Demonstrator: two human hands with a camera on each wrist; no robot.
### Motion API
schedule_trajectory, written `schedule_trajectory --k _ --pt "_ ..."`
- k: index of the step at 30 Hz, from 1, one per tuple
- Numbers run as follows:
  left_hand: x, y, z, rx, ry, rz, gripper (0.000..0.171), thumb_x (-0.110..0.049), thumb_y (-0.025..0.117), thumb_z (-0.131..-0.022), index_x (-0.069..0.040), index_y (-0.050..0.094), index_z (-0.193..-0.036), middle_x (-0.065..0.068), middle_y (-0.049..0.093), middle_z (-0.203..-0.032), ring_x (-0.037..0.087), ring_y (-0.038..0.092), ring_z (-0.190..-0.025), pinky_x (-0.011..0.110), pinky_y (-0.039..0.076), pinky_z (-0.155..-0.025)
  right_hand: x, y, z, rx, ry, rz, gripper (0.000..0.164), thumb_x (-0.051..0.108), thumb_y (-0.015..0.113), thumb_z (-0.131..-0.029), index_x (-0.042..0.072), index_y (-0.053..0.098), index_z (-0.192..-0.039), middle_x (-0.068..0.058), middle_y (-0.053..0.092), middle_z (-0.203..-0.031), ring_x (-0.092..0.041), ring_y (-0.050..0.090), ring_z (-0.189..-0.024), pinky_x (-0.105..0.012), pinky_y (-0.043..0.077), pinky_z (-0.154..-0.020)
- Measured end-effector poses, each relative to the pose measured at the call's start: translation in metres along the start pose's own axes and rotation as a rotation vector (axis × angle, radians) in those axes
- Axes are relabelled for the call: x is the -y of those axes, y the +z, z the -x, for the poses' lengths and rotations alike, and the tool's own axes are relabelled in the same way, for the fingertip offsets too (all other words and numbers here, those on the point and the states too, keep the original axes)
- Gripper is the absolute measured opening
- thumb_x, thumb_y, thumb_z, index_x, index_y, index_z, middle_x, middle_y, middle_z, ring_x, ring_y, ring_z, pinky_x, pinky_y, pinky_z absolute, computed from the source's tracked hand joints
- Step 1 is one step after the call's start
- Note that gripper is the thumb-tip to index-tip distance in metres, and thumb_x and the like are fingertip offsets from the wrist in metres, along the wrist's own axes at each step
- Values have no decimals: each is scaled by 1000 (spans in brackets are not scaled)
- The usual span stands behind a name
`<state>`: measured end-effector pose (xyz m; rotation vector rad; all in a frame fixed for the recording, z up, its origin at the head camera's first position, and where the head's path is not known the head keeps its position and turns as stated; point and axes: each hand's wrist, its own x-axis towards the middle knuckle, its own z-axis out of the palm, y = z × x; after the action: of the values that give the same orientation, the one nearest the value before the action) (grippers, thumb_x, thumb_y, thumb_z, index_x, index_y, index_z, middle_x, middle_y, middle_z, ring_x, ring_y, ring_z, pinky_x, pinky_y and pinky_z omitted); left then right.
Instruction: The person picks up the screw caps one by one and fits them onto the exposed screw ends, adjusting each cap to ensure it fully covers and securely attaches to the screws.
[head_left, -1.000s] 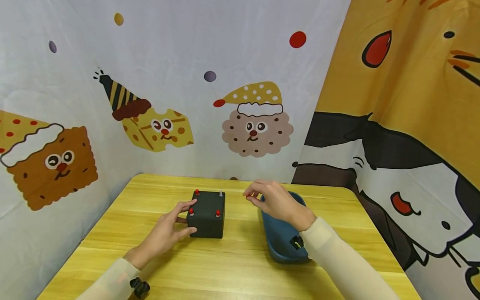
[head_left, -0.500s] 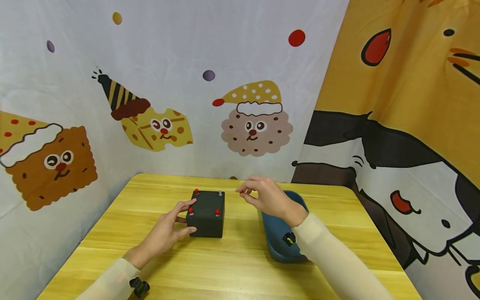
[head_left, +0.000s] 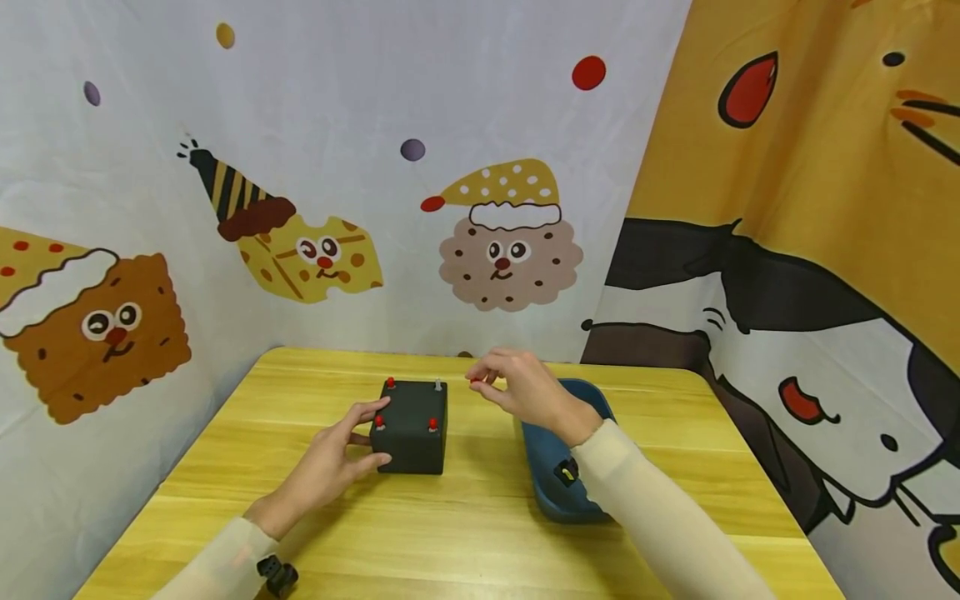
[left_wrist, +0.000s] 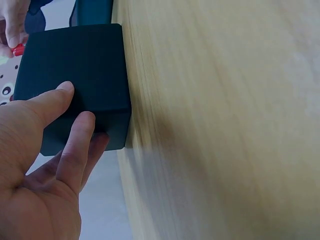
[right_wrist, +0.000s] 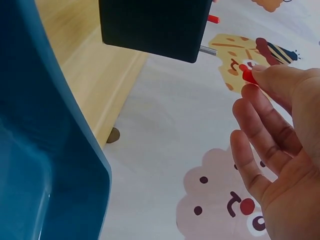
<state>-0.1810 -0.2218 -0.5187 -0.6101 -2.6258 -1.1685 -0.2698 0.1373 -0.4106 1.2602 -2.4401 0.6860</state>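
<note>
A black box (head_left: 411, 443) stands on the table, with a post at each top corner. Three posts carry red caps, one of them the front-right cap (head_left: 432, 424); the back-right metal post (head_left: 438, 385) is bare. My left hand (head_left: 321, 467) grips the box's left side, thumb on the front face and index finger at the top edge. Between thumb and index finger, my right hand (head_left: 527, 388) pinches a small red cap (right_wrist: 249, 76). It is raised to the right of the box, apart from the bare post, its other fingers loosely bent in the right wrist view.
A blue bin (head_left: 542, 475) stands right of the box, under the right forearm, which hides part of it. The wooden table (head_left: 360, 542) has its far edge close to a printed cloth backdrop (head_left: 337, 100).
My right hand has moved left toward the box with the red cap, from over the bin's far end. My left hand keeps its grip and the box stays in place.
</note>
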Motion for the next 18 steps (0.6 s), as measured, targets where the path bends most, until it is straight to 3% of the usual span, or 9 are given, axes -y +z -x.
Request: schedule_trajectory --k 6,10,18 --pt "1 1 0 -5 5 5 93 -10 96 -98 -27 48 -176 27 65 -165 45 82 -125 42 76 -90 0 4 -4 -10 1 -16 9 15 89 -106 14 88 -115 0 86 -111 -15 81 -97 -28 70 -84" --pt "1 1 0 -4 2 6 92 -11 96 -98 -26 48 -176 27 65 -165 45 82 -125 42 76 -90 0 7 -8 -8 11 -15 9 16 89 -107 15 87 -115 0 84 -112 -18 82 -100 -29 70 -84" --pt "1 1 0 -6 3 3 93 -11 96 -98 -26 48 -176 27 66 -165 44 83 -124 42 76 -89 0 17 -19 -13 13 -28 11 18 87 -108 15 87 -119 -2 83 -119 -22 82 -111 -38 72 -98"
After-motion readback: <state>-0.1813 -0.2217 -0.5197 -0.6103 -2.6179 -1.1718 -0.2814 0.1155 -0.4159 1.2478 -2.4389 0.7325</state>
